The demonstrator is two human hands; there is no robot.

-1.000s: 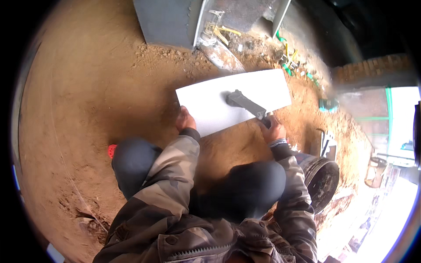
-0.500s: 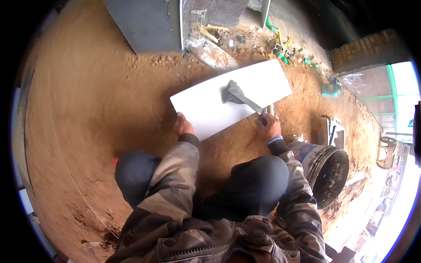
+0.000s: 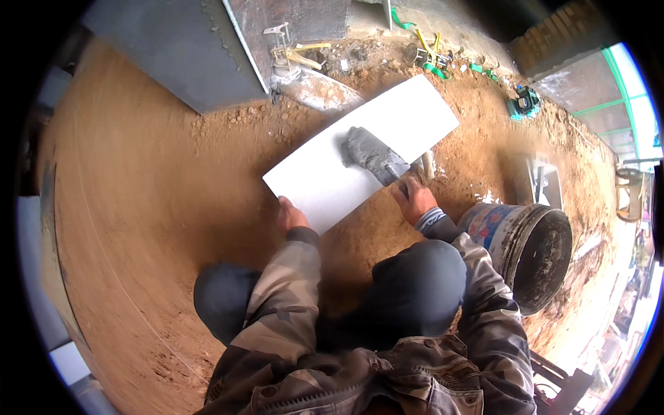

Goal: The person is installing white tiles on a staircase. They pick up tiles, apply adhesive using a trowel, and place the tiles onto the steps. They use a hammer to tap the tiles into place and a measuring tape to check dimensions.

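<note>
A white rectangular board (image 3: pixel 311 174) lies slanted in front of my knees, its far end pointing up to the right. My left hand (image 3: pixel 292 214) grips its near left edge, thumb on the top face. In my right hand (image 3: pixel 413 200), closed round the handle, is a trowel (image 3: pixel 393 169). Wet grey mortar (image 3: pixel 368 151) covers the trowel's blade and sits against the middle of the board. Most of the handle is hidden by my fingers. What supports the board from below is mostly hidden.
A mortar-stained bucket (image 3: pixel 515 238) lies tipped beside my right knee. Brown dirt ground (image 3: pixel 152 173) surrounds me. Large grey panels (image 3: pixel 187 55) stand far left. Yellow-handled tools (image 3: pixel 304 54), a ratchet strap (image 3: pixel 432 57) and a teal power tool (image 3: pixel 524 102) lie beyond the board.
The trowel has turned from nearly edge-on to flatter, with mortar now spread along its blade toward the handle. The board appears more steeply slanted, and the whole view has shifted.
</note>
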